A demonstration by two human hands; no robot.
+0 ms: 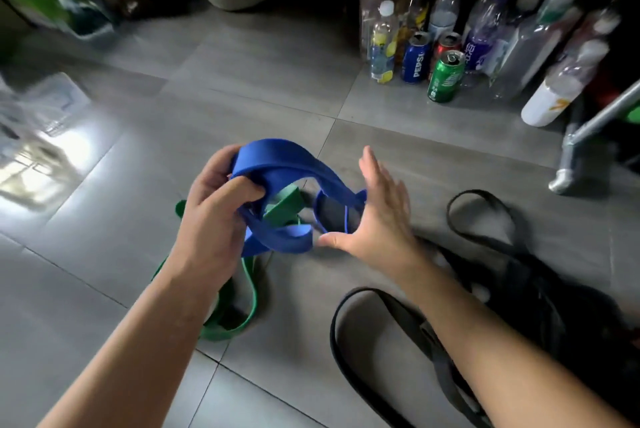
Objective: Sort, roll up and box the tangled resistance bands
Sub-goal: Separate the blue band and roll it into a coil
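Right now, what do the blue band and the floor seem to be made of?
The blue band: probably rubber or latex, matte; it is flat and folds limply in the left hand. The floor: likely ceramic tile, grey, semi-glossy; straight joint lines and a bright reflection show.

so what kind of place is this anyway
Most likely a room at home, perhaps a storage corner. It has grey floor tiles, and a crowd of plastic bottles and opened drink cans stands on the floor at the far edge.
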